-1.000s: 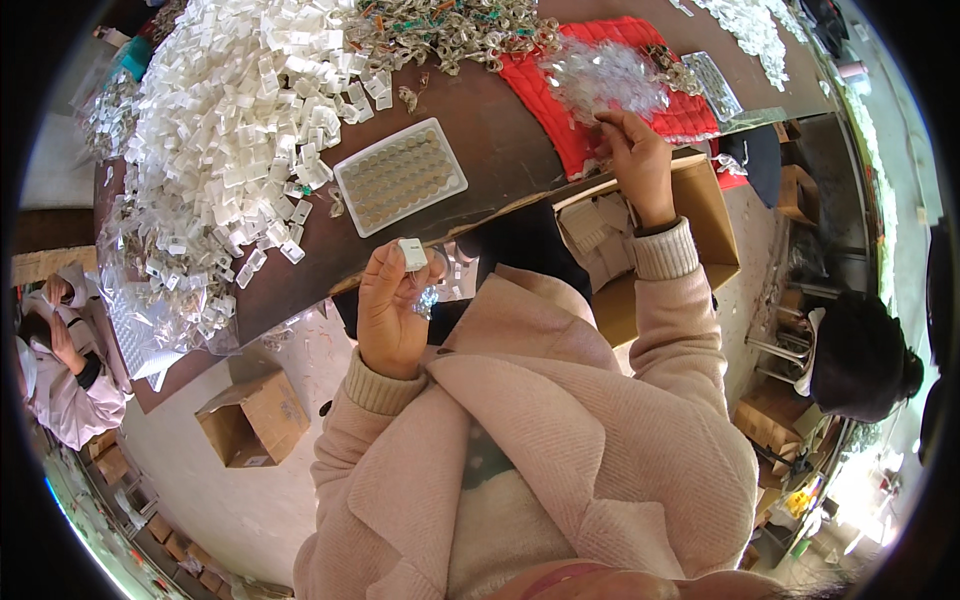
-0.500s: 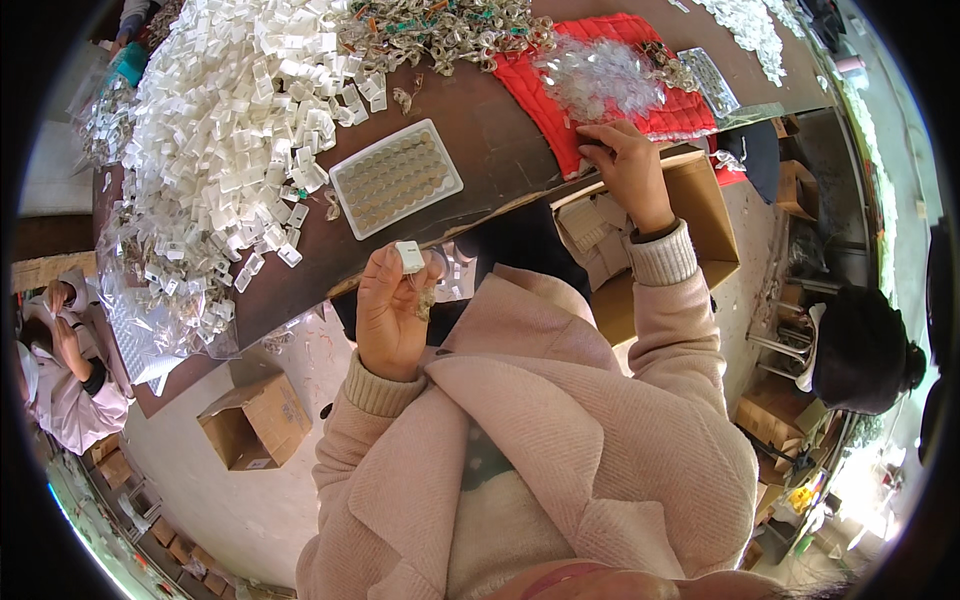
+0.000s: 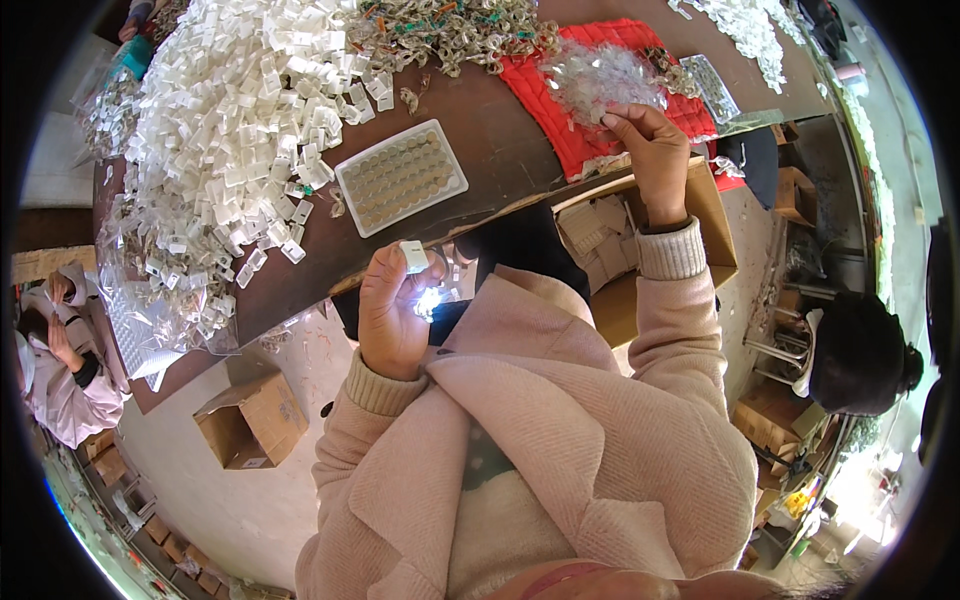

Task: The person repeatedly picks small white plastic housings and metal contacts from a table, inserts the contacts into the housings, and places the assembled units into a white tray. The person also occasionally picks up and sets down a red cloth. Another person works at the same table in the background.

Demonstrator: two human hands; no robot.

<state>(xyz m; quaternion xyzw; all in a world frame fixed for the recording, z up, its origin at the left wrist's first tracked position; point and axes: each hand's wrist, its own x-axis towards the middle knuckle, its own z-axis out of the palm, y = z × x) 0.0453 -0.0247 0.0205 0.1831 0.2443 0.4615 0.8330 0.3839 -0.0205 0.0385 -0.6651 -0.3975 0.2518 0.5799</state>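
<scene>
My left hand is closed on a small white plastic battery box, held upright in front of the table's edge. Below the box, a bunch of tiny wire lights glows bright white against my fingers. My right hand is over the near side of a red quilted cloth, thumb and forefinger pinched together. Its fingertips touch the edge of a heap of clear plastic pieces; whatever they grip is too small to make out.
A white tray of round coin cells lies on the brown table. Left of it rises a large pile of white plastic boxes, with coiled wire lights behind. An open carton stands below my right arm. Another person sits at the left.
The wire lights at my left hand were dark and now shine. My right hand has moved slightly right and up, from the cloth's near edge to the clear pieces.
</scene>
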